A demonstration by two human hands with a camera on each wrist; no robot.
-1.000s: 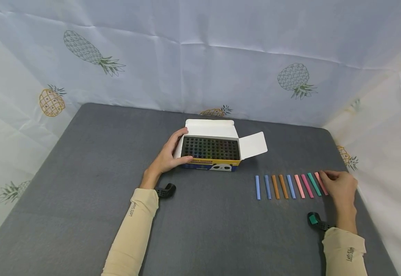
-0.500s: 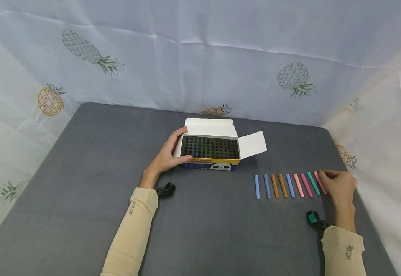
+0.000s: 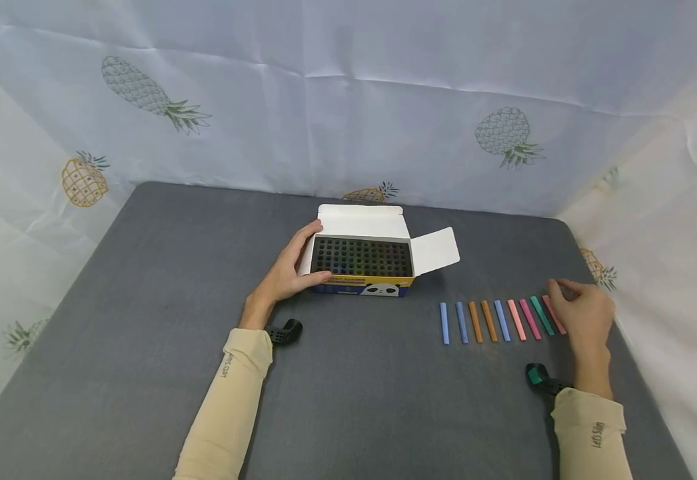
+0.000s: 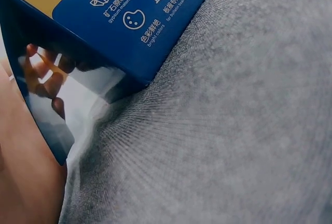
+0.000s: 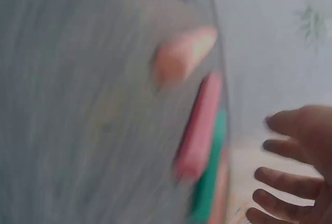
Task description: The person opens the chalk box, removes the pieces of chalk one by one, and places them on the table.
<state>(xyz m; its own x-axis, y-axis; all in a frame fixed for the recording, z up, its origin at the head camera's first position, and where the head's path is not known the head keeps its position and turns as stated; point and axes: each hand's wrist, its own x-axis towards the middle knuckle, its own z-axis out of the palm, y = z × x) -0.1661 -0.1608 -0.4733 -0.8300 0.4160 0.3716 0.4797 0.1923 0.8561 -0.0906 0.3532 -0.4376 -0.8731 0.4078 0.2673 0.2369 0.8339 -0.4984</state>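
My left hand [image 3: 285, 273] grips the left end of an open chalk box [image 3: 378, 288], thumb at the front and fingers at the back. Inside is a black insert [image 3: 363, 257] with rows of round holes. The left wrist view shows the box's blue printed side [image 4: 119, 22]. At the right, several chalk sticks lie in a row, from a blue chalk [image 3: 444, 323] through brown to pink and green. My right hand [image 3: 585, 310] hovers by the last pink-red chalk [image 3: 555, 316]. In the right wrist view its spread fingers [image 5: 288, 182] hold nothing, apart from the blurred sticks.
The box's white lid [image 3: 362, 222] stands raised at the back, and a side flap [image 3: 435, 251] sticks out to the right. A grey cloth covers the table [image 3: 348, 393]. Behind it hangs a white curtain [image 3: 336, 120] with pineapple prints.
My right hand has come off the last pink-red chalk and risen slightly away from the row. The left hand keeps its hold on the box. The head view has shifted a little.
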